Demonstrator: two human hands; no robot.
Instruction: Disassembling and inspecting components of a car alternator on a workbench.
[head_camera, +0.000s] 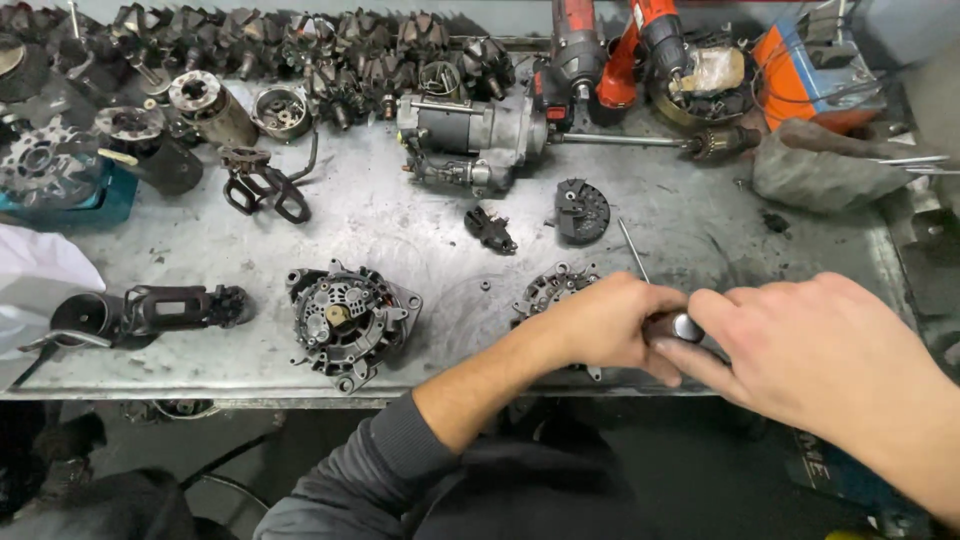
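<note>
My left hand (608, 322) is closed around a small dark tool with a shiny metal end (683, 326), right over a round finned alternator part (553, 288) near the bench's front edge. The thumb and fingers of my right hand (800, 345) pinch that same metal end from the right. A thin metal rod (633, 250) lies just behind my hands. What sits under my palms is hidden.
An alternator housing (347, 320) lies left of my hands. A starter motor (475, 140), a black round cover (582, 210) and a small black part (491, 229) lie mid-bench. Rotors (330, 50) line the back, red power tools (610, 50) back right. The steel bench (400, 220) is greasy.
</note>
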